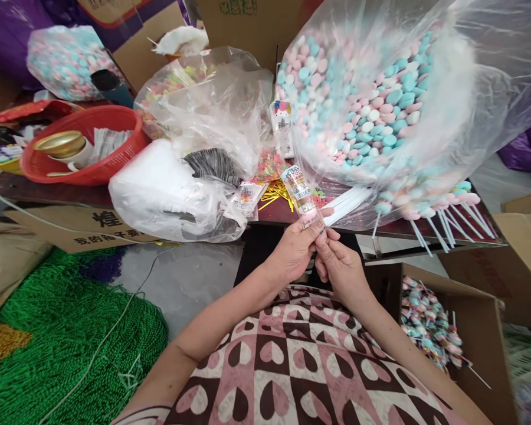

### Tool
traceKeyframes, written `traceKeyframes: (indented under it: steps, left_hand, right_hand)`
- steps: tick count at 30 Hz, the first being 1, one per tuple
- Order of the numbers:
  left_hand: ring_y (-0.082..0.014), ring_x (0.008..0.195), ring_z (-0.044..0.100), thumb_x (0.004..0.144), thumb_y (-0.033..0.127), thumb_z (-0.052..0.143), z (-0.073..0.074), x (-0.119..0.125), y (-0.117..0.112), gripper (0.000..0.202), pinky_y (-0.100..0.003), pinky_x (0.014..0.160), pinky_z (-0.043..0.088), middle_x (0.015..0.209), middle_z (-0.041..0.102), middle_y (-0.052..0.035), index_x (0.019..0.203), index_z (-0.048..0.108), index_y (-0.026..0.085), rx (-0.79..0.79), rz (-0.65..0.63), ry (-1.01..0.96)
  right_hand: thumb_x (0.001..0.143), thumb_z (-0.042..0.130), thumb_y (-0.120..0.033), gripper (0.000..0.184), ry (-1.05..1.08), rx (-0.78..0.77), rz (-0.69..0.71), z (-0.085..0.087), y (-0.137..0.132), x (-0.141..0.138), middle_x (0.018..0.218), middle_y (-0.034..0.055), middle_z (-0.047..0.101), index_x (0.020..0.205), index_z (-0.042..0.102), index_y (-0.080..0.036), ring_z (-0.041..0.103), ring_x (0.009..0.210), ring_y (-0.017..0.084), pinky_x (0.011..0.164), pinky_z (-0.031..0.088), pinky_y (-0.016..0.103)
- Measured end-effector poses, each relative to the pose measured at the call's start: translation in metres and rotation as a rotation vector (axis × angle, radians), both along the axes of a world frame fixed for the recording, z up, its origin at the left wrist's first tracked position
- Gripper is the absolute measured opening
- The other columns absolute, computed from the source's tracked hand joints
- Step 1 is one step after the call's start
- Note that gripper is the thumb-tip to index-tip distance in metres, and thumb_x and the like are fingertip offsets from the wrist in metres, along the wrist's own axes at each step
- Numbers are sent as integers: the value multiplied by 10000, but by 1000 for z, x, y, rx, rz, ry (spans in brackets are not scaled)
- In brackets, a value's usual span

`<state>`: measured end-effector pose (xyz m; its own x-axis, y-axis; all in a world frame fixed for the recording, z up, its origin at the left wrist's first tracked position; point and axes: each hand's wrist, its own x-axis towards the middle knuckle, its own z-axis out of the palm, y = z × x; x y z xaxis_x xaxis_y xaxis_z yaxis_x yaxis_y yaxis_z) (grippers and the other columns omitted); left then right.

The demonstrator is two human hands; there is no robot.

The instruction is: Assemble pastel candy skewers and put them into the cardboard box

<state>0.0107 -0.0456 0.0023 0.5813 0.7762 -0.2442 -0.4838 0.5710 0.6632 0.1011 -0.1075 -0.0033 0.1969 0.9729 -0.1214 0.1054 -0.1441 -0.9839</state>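
Note:
A clear printed candy bag (297,188) stands tilted in front of me at the table edge, with something pink inside its lower part. My left hand (294,252) is closed around the bag's lower end, thumb pressed on it. My right hand (343,264) is closed too, thumb and fingers pinching at the bottom of the same bag; whether a stick is between them is hidden. Just beyond my right fingers lies a bundle of white sticks (347,205). Gold twist ties (278,195) and a small printed packet (248,198) lie left of the bag.
A large clear sack of pink, blue and white candies (376,112) fills the table's right. Candies on sticks (442,209) line its edge. Leftward are a white plastic bag (172,195) and red basket (133,139). Below stand a carton of wrapped lollipops (478,330) and green beads (92,330).

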Motion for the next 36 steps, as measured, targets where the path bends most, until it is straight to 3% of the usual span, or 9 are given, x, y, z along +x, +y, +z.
traceKeyframes:
  steps: [7,9,12,15,17,21,25,28,36]
  left_hand:
    - [-122,682,603,761,338,729,1,-15,15,238,-211,582,458,689,579,-12,737,598,140,12,40,18]
    - [-130,714,609,765,317,725,4,-20,15,242,-243,699,476,676,571,-20,689,600,125,40,-4,8]
    - [-131,561,569,747,369,732,7,-19,8,285,-306,680,491,560,466,25,685,585,133,-24,-320,-90]
    - [-98,429,444,692,455,763,6,-11,-2,365,-299,548,454,520,371,69,710,547,162,-131,-665,-224]
    - [-78,407,370,697,513,749,2,-7,-4,404,-277,506,415,516,336,83,730,530,175,-116,-729,-212]
    - [-96,459,352,786,557,651,-4,-7,1,382,-287,572,440,536,349,81,797,507,203,157,-450,129]
    - [-171,646,537,888,343,559,-10,-9,8,113,-278,671,404,698,551,4,915,561,233,621,-50,697]
    - [-191,728,578,904,310,526,-15,-10,10,117,-276,699,386,768,595,-29,831,570,229,777,50,820]
    - [-67,408,289,851,549,586,-16,-42,32,368,-212,459,335,498,329,94,776,540,193,226,98,322]
  right_hand:
    - [840,572,-644,482,-99,-69,291,9,15,31,502,-5,598,652,617,-202,532,458,123,500,454,254]
    - [827,630,-588,399,-118,-30,208,12,20,50,619,21,680,733,694,-206,603,563,142,576,497,264]
    - [780,701,-548,388,71,32,56,14,26,65,903,66,755,1007,726,-234,684,786,196,707,550,317]
    - [689,711,-664,620,300,-16,197,14,27,62,1085,114,738,1150,676,-251,697,982,300,822,567,454]
    - [692,672,-710,639,337,-17,217,11,26,54,993,108,749,1149,659,-264,705,975,323,818,572,492]
    - [785,665,-592,429,243,77,28,3,31,41,897,78,740,1075,638,-277,718,883,277,746,588,430]
    - [791,724,-422,236,243,198,-152,-2,41,28,950,62,742,936,657,-248,701,907,238,831,568,415]
    - [765,762,-348,201,231,235,-237,-3,48,20,962,45,744,916,685,-240,687,920,214,898,542,406]
    - [848,643,-483,372,-56,94,144,9,98,32,946,50,744,1113,692,-226,680,781,198,708,548,346]
